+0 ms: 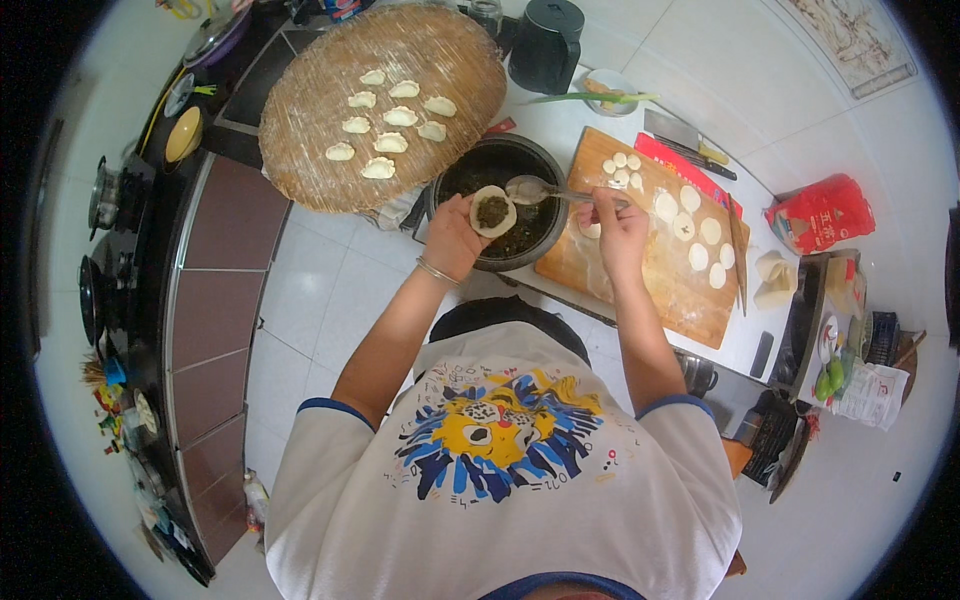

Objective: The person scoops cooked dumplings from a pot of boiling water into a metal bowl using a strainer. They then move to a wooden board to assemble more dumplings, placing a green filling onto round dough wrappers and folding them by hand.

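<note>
My left hand holds a round dumpling wrapper with a mound of dark green filling in its middle. A metal spoon is gripped by its handle in my right hand, its bowl just beside the wrapper. Both are over a dark round pot with more filling inside. To the right, a wooden board bears several flat wrappers and small dough pieces. Several folded dumplings lie on a round woven tray at the far left.
Behind the board lie a cleaver, a dark-handled knife and a green onion. A rolling pin rests along the board's right edge. A black kettle stands at the back; a red bag sits far right.
</note>
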The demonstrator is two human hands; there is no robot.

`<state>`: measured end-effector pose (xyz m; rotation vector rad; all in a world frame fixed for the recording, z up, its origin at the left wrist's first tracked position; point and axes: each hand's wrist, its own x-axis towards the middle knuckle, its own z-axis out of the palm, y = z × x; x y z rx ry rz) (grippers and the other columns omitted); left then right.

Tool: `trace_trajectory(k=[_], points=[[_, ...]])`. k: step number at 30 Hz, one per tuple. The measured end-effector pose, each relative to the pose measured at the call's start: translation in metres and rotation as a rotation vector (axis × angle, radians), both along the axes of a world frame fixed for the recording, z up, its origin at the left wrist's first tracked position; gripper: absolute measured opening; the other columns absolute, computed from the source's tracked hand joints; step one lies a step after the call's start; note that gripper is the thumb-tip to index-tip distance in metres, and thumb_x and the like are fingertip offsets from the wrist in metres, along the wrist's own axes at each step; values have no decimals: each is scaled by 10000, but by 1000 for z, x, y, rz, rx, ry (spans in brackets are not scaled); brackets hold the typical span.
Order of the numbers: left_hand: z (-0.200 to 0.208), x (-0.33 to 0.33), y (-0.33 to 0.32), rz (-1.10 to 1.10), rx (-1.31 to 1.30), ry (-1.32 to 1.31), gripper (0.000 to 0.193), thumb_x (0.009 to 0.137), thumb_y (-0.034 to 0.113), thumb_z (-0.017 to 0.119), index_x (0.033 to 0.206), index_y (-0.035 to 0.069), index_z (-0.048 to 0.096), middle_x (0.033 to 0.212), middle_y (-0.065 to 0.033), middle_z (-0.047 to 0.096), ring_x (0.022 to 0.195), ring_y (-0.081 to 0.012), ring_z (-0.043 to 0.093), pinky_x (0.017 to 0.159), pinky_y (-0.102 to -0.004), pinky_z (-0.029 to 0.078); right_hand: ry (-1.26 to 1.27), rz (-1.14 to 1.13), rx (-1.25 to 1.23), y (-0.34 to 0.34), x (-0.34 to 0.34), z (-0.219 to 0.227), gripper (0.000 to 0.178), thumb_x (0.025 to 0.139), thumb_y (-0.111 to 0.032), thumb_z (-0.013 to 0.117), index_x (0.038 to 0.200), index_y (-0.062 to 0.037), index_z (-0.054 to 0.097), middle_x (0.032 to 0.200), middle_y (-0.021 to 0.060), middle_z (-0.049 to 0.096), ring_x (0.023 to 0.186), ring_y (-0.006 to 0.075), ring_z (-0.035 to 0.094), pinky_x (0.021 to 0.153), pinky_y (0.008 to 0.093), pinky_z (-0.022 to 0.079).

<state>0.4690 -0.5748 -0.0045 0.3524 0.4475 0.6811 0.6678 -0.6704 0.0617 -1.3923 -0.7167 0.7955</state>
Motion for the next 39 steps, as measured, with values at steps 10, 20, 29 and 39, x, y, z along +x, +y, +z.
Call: trace_trajectory(k=[10,20,29,39], points=[[-53,-42,10,63,-185,96,506,887,352,319,1177,-48,428,1183,-157,502,1108,-292,473,949,-394,367,-834,477,-70,-1,-6,-55,154,799,-74,549,924,-20,622,843,128,614,746,280,592,667,322,482],[-90,-48,0,49,-183,163,529,890,406,328,1164,-29,451,1170,-144,517,1085,-275,492,932,-377,378,-1015,704,-163,0,-6,-69,179,812,-117,509,882,-11,635,936,96,626,888,262,568,780,331,475],[-89,-49,-2,31,-142,173,515,893,398,322,1174,-15,447,1171,-128,522,1072,-251,505,920,-366,388,-787,665,-267,4,-4,-66,175,830,-108,510,891,7,627,906,155,620,810,281,598,724,320,478],[-84,-48,0,-3,-149,159,551,881,417,337,1192,-29,422,1178,-145,510,1090,-273,489,928,-384,381,-84,264,-239,5,7,-71,199,873,-122,512,927,48,600,757,107,623,642,137,590,603,254,485]])
